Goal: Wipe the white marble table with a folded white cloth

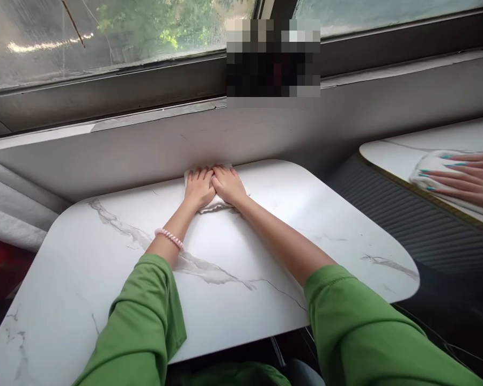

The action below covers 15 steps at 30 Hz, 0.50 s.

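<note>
A white folded cloth (218,205) lies on a white marble-patterned table (241,300), close to its far edge by the wall. My left hand (201,186) presses down flat on it, fingers stretched forward and slightly apart. Side by side with it, my right hand (228,184) also rests on the cloth, its fingers extended and the two hands touching. Both palms hide the middle of the cloth. A pink beaded bracelet (169,239) circles my left wrist.
Beyond the table stand a low wall (145,155) and a window (165,32). At right, another person's hand (467,177) with teal nails rests on a white cloth (422,165) on a second table (390,153). A white curtain (12,209) hangs at left.
</note>
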Available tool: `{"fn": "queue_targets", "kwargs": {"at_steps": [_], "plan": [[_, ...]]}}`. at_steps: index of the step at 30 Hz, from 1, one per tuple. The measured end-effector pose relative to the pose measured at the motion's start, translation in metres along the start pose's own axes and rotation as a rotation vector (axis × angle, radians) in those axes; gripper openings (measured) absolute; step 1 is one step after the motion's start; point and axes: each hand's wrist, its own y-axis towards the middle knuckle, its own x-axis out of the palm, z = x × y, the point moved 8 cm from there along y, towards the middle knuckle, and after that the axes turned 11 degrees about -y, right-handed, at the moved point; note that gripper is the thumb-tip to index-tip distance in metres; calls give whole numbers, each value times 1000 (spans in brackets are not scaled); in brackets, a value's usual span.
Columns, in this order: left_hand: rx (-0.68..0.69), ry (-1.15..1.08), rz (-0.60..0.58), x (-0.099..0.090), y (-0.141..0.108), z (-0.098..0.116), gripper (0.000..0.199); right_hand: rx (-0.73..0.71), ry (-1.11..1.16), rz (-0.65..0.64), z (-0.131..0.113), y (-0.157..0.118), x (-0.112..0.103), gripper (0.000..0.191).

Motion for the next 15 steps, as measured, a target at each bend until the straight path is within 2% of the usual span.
{"fn": "queue_targets", "kwargs": {"at_steps": [9, 15], "plan": [[7, -1, 12, 0, -8, 4, 48, -9, -17, -3, -4, -10, -7, 50], [9, 5, -20, -1, -37, 16, 50, 10, -18, -75, -11, -42, -14, 54]]}}
